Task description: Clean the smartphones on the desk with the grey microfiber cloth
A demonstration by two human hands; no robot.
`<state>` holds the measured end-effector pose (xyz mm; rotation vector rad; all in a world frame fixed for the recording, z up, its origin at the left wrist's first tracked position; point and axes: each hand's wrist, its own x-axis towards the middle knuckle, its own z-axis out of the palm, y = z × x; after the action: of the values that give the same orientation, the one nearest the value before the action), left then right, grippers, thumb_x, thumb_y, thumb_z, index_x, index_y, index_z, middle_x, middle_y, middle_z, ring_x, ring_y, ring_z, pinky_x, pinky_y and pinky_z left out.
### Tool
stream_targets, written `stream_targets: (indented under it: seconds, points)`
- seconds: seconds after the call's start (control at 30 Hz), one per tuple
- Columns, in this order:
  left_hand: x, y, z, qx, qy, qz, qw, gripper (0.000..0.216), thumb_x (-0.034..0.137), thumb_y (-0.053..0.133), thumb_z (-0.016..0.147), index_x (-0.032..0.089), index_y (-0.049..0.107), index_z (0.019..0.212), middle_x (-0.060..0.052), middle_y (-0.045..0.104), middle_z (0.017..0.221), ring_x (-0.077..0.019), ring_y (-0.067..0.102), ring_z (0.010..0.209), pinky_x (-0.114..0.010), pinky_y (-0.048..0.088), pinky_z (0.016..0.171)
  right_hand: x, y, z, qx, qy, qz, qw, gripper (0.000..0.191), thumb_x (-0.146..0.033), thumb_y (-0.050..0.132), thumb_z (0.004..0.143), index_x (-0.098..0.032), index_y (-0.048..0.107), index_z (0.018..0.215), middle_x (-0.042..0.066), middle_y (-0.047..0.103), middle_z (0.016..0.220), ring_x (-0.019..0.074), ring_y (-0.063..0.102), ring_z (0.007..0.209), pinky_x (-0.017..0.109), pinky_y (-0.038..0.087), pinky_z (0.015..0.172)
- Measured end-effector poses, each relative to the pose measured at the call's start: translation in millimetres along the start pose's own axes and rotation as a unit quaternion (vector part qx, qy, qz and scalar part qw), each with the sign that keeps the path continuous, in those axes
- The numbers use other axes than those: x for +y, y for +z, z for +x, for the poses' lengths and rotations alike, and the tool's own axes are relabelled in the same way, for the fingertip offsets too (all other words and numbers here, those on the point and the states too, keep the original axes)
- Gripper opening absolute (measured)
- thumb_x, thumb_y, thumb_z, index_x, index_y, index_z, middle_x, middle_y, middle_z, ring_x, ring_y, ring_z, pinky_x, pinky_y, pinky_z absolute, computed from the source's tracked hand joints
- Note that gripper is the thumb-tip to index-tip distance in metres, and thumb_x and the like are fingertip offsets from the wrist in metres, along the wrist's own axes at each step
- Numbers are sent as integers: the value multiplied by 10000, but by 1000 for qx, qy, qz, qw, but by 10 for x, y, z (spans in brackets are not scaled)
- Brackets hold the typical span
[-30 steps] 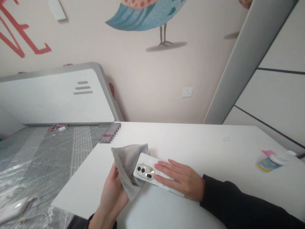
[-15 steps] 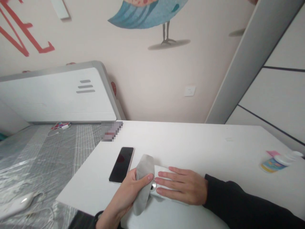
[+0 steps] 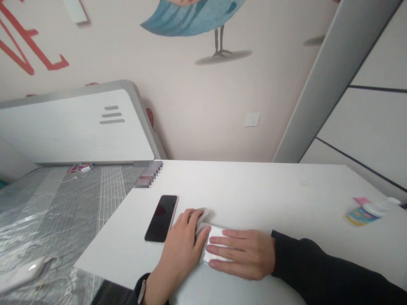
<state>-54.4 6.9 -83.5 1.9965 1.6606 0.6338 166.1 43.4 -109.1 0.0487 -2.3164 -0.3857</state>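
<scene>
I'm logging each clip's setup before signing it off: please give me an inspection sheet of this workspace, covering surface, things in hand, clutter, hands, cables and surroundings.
Surface: white table, beside a grey striped cover at left.
Things: white phone under the right hand; grey cloth bunched at its left end; dark-screened phone, face up, left of the cloth.
Clutter: bottle and pink piece at right; pixelated item at the far left corner.
Hands: left hand curled over the cloth; right hand laid across the white phone.
Cables: white cables on the striped cover.
Surroundings: headboard at left; wall socket; bird mural.
</scene>
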Motion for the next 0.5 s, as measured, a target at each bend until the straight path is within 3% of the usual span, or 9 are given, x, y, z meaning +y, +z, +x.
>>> stream_targets:
  seconds: [0.13, 0.2, 0.33, 0.5]
  points:
    - [6, 95, -70, -2, 150, 149, 977, 419, 266, 397, 1040, 177, 540, 1423, -148, 534, 1530, -336, 380, 1486, -633, 261, 1212, -7, -46, -4, -5, -5, -17, 1000, 190, -171, 638, 976, -193, 785, 1096, 11, 787, 1167, 172, 709, 1153, 291, 562, 1049]
    - [62, 112, -108, -18, 165, 161, 973, 470, 267, 402, 1046, 153, 468, 1498, -156, 499, 1565, -342, 375, 1496, -630, 233, 1227, -7, -63, -27, 7, -17, -33, 999, 187, -170, 647, 958, -236, 799, 1042, -21, 791, 1092, 155, 715, 1076, 272, 585, 1015]
    - [228, 144, -182, -64, 197, 133, 969, 547, 265, 425, 1040, 137, 374, 1569, -163, 463, 1588, -319, 453, 1455, -551, 230, 1246, -26, -18, -103, 93, -41, -56, 993, 185, -238, 691, 893, -384, 799, 925, -63, 765, 1020, 145, 689, 953, 247, 626, 901]
    - [330, 217, -223, -109, 253, 135, 952, 656, 328, 458, 1047, 151, 214, 1630, -154, 355, 1649, -301, 327, 1531, -500, 192, 1260, -58, 61, -141, 132, -21, -58, 989, 209, -488, 732, 888, -520, 745, 1093, -141, 743, 1176, 158, 575, 1297, 272, 560, 1040]
